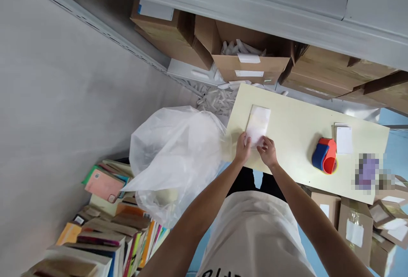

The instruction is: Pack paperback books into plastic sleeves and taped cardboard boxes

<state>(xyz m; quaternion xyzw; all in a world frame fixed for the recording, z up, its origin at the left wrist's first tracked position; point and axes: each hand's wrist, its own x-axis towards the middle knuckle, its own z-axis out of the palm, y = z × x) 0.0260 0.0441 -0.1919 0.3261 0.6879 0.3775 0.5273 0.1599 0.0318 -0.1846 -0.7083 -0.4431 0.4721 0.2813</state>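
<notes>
A flat white rectangular packet [259, 120] lies on the pale cream table near its left end. My left hand [243, 148] grips its near left corner, with the thumb on top. At the near right corner, my right hand [268, 151] has thumb and fingers pinched together on the packet's edge. What is inside the packet cannot be made out. Farther right on the table [293, 128] stand a red and blue tape dispenser [325, 154] and a small stack of white cards [344, 139].
A large translucent plastic bag [178, 149] bulges against the table's left side. Books [105, 238] pile up at lower left. Cardboard boxes [251, 65] fill the shelf behind, one holding white rolled pieces. More boxes [355, 221] sit at lower right. A purple item [368, 171] is blurred.
</notes>
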